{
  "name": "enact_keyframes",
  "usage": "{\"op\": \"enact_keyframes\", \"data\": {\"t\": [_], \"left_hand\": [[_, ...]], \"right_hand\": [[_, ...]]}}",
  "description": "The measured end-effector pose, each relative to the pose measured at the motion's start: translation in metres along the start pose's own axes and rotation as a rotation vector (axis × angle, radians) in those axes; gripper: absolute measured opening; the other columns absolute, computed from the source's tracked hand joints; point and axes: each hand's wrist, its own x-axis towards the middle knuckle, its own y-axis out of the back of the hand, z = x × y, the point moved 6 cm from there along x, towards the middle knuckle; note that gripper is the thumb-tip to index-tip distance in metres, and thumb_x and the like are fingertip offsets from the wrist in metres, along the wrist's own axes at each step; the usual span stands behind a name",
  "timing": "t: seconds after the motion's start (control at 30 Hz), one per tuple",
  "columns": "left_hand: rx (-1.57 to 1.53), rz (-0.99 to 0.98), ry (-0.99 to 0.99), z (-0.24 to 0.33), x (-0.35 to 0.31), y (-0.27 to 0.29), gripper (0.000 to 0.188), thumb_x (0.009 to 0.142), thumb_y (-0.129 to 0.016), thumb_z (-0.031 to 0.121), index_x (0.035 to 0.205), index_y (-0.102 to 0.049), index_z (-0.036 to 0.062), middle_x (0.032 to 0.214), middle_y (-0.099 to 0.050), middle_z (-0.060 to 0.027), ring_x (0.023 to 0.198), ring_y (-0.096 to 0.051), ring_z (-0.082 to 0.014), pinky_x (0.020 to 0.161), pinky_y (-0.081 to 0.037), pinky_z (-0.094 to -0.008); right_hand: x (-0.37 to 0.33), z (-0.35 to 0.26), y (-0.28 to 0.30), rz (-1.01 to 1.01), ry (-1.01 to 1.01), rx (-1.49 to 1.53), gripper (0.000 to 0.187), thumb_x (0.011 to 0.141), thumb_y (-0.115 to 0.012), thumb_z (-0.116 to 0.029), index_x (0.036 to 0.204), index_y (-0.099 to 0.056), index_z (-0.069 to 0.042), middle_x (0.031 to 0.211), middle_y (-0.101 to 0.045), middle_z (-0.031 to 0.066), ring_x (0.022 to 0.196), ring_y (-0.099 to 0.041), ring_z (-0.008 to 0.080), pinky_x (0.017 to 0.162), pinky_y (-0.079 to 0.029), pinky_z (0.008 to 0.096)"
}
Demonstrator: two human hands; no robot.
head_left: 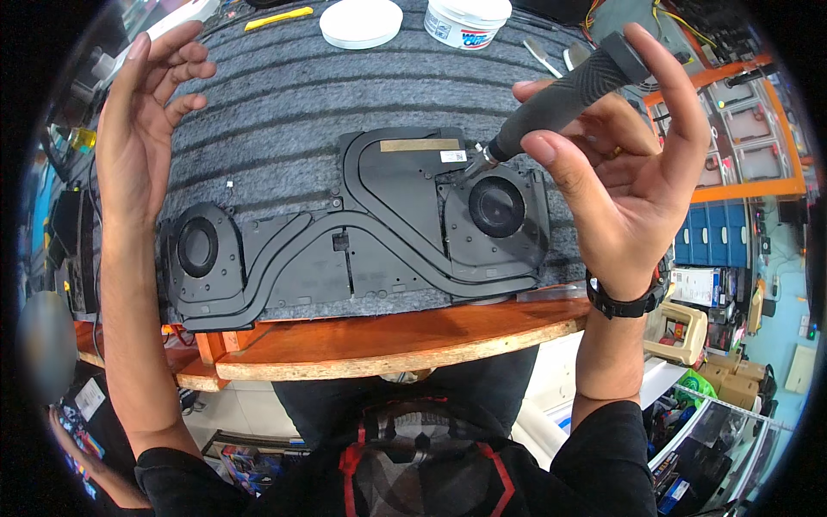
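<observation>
A black laptop cooling unit (405,185) with curved heat pipes lies flat on the ribbed grey mat (267,112). It has a round fan (497,207) at its right end and another fan (198,246) at its left. My right hand (633,194) is closed around a thick dark screwdriver (560,102), the index finger over its end cap. The screwdriver slants down to the left, its tip by the upper left corner of the right fan; whether it touches a screw is too small to tell. My left hand (142,129) is raised beside the left fan, fingers apart, holding nothing.
Across the far side of the mat are a yellow slim tool (278,19), a white round lid (360,24), a white tub (465,24) and a brush (543,59). The wooden table edge (405,345) runs nearest me. An orange-framed organizer (732,129) stands right; another person's arm (99,470) shows lower left.
</observation>
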Motion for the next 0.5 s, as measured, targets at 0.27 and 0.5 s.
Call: {"op": "enact_keyframes", "data": {"t": [0.27, 0.5], "left_hand": [[-0.034, -0.001, 0.032, -0.004, 0.002, 0.011, 0.056, 0.113, -0.034, 0.039, 0.141, -0.057, -0.0038, 0.122, -0.066, -0.0110, 0.112, -0.063, -0.0157, 0.086, -0.052, -0.0262], [-0.075, -0.041, 0.014, -0.005, 0.002, 0.012, 0.056, 0.113, -0.035, 0.039, 0.141, -0.056, -0.0046, 0.123, -0.067, -0.0127, 0.113, -0.064, -0.0168, 0.085, -0.053, -0.0258]], "right_hand": [[-0.002, 0.002, -0.002, 0.012, -0.053, 0.013, 0.082, 0.090, -0.073, 0.007, 0.156, -0.025, -0.006, 0.111, -0.073, 0.0275, 0.106, -0.074, 0.0291, 0.089, -0.063, 0.0352], [-0.001, 0.001, -0.005, -0.015, -0.003, 0.001, 0.082, 0.091, -0.072, 0.008, 0.156, -0.024, -0.005, 0.111, -0.073, 0.0275, 0.108, -0.074, 0.0308, 0.091, -0.063, 0.0360]]}}
